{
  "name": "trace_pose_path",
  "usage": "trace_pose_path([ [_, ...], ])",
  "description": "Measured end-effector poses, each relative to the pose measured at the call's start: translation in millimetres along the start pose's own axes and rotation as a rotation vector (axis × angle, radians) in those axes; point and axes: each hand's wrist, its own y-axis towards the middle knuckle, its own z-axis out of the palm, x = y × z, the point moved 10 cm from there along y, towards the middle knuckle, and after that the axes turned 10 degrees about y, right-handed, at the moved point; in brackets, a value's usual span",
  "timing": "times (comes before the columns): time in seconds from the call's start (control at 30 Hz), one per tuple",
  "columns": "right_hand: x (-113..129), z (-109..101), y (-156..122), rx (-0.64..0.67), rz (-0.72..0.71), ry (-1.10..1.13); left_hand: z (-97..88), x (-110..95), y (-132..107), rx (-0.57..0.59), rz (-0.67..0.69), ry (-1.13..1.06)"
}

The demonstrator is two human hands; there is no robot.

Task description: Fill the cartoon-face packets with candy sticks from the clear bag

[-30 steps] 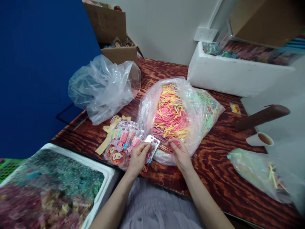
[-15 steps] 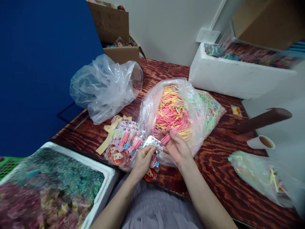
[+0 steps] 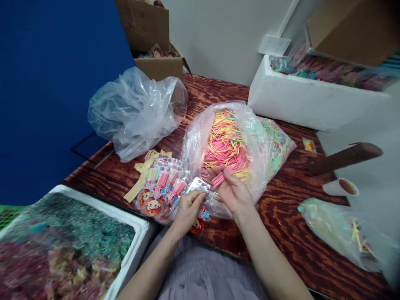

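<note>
My left hand [image 3: 186,209] is closed on a small clear printed packet [image 3: 200,186] at the near table edge. Beside it, my right hand [image 3: 233,191] pinches a small bunch of pink sticks [image 3: 222,177] right at the packet's mouth. Both hands hover in front of a big clear bag of coloured sticks [image 3: 233,143], mostly pink and yellow. Left of my left hand lies a heap of filled cartoon packets [image 3: 159,187] with pink sticks inside.
A crumpled clear bag [image 3: 134,110] lies at the left, a cardboard box [image 3: 153,39] behind it. White foam boxes stand at back right [image 3: 309,102] and near left [image 3: 137,237]. A paper cup [image 3: 340,187], brown tube [image 3: 343,157] and another bag of sticks [image 3: 340,233] sit at right.
My right hand has lifted from the bag's lower edge with a bunch of pink sticks and moved up to the packet. The left hand has kept hold of the packet.
</note>
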Motion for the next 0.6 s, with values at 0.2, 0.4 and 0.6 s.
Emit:
trace_pose_path([
  [0.2, -5, -11, -12, -0.066, -0.014, -0.104, -2.4, 5, -1, -0.022, -0.015, -0.024],
  [0.4, -11, 4, -27, 0.05, 0.071, -0.478, -3.3, -3, -3, -0.047, 0.011, -0.063],
  [0.6, 1, 27, -41, 0.156, -0.128, -0.742, -9.6, 0, -3, -0.078, 0.014, -0.227],
])
